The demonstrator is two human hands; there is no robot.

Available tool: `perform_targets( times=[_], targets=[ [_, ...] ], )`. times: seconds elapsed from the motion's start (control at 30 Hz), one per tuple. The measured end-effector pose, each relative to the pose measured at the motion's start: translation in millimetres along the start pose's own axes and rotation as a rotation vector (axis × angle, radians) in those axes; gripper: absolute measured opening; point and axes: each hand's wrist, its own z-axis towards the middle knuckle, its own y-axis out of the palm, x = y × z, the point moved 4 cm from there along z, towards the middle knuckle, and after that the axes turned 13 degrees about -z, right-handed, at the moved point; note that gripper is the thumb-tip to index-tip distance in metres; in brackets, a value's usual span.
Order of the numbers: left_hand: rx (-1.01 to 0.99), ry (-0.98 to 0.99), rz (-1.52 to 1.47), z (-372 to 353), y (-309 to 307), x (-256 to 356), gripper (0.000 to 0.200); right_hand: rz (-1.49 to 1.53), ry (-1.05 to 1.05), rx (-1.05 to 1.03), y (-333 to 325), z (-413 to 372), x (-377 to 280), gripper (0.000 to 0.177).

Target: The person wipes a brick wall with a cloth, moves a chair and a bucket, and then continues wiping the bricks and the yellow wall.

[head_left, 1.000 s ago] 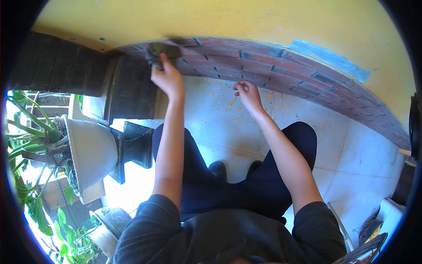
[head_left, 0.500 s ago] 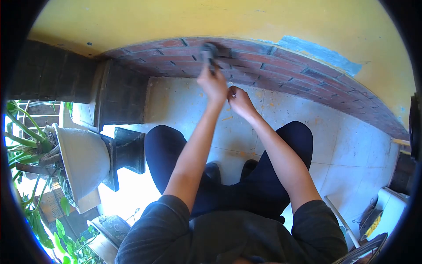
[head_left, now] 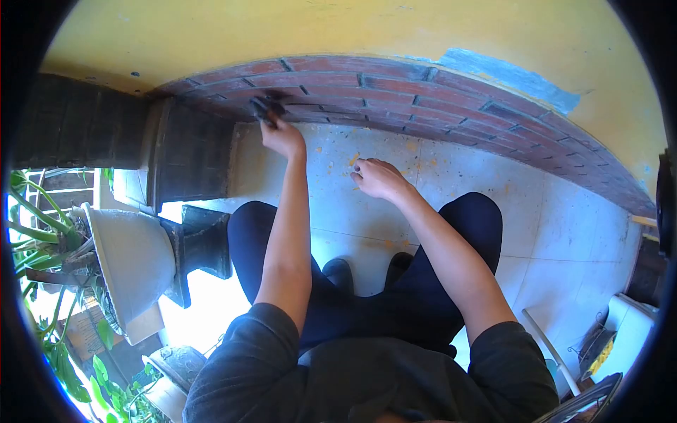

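Observation:
My left hand (head_left: 283, 138) is wrapped round a dark tool (head_left: 265, 111), blurred by motion, which is against the lower left part of the red brick wall band (head_left: 395, 95). A dark smudge or shadow shows on the bricks beside the tool. My right hand (head_left: 379, 178) hangs over the tiled floor (head_left: 451, 176), to the right of my left hand and apart from the bricks. Its fingers are curled in, and what they hold, if anything, is hidden.
Yellow wall (head_left: 317, 28) rises above the bricks, with a bluish bare patch (head_left: 508, 76). Dark blocks (head_left: 190, 155) stand at the left, near a white planter (head_left: 134, 261) with green leaves. A white object (head_left: 620, 331) and a pole (head_left: 550, 349) are at the lower right.
My left hand has moved left along the bricks with the dark tool. My right hand has dropped slightly away from the wall, and the two hands are now farther apart.

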Motion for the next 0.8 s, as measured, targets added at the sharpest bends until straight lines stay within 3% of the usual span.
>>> perform_targets(
  times=[0.13, 0.23, 0.3, 0.4, 0.5, 0.57, 0.6, 0.63, 0.67, 0.73, 0.8],
  targets=[
    [-0.069, -0.064, -0.014, -35, 42, 48, 0.028, -0.055, -0.012, -0.037, 6, 1, 1, 0.035],
    [-0.153, 0.031, -0.204, -89, 53, 79, 0.023, -0.079, -0.023, -0.089, 28, 7, 11, 0.035],
    [-0.435, -0.255, -0.136, -122, 54, 86, 0.019, -0.081, -0.034, -0.193, 56, 21, 25, 0.035],
    [-0.746, -0.177, -0.205, -139, 54, 89, 0.018, -0.232, -0.019, -0.418, 68, 21, 22, 0.035],
    [-0.614, -0.386, -0.183, -137, 32, 50, 0.024, -0.213, -0.016, -0.432, 60, 13, 15, 0.038],
    [-0.255, -0.408, -0.110, -127, 13, -15, 0.032, -0.149, -0.034, -0.354, 51, 10, 7, 0.040],
    [-0.117, -0.290, 0.040, -115, 2, -54, 0.032, -0.116, -0.049, -0.295, 51, 11, 6, 0.043],
    [0.008, -0.300, 0.012, -91, -8, -44, 0.030, -0.112, -0.048, -0.265, 49, 10, 5, 0.043],
    [0.050, -0.343, 0.072, -69, -14, -40, 0.028, -0.107, -0.045, -0.236, 46, 8, 3, 0.043],
    [0.102, -0.246, 0.118, -37, -13, -59, 0.027, -0.098, -0.044, -0.210, 41, 2, -2, 0.043],
    [0.067, -0.164, -0.060, -22, 5, -62, 0.027, -0.089, -0.042, -0.204, 34, -3, -5, 0.043]
  ],
)
